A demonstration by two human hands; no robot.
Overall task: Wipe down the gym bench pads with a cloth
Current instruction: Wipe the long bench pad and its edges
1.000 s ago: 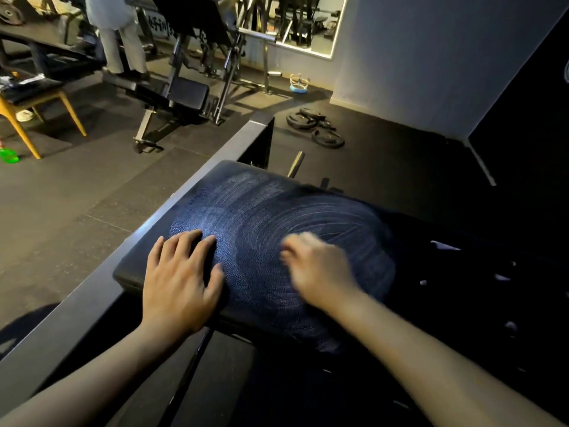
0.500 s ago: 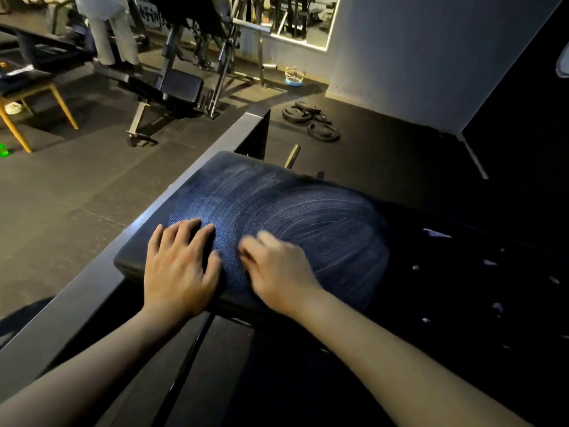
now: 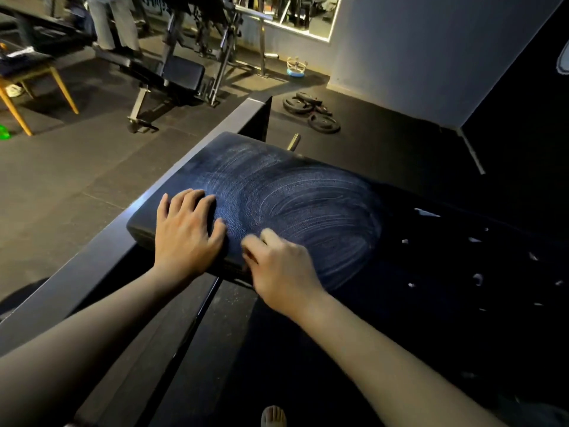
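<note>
Dim gym, rubber floor (image 3: 77, 180). Bench pad (image 3: 292, 204) just ahead of hands, streaked, long axis apparently running rightward into shadow. Left hand (image 3: 184, 232) flat, fingers spread, pressing near-left corner. Right hand (image 3: 283, 269) blurred, curled at near edge; cloth unseen, grip undeterminable. Shadowed stretch nearer right hand.

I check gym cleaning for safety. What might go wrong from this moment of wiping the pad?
1. The left hand rests flat on the pad's near corner, so that patch may be left unwiped.
2. The right hand is blurred right at the pad's near edge and might slip off it. No cloth shows clearly under it.
3. Weight plates lie loose on the floor beyond the bench, a likely trip hazard when moving on.
</note>
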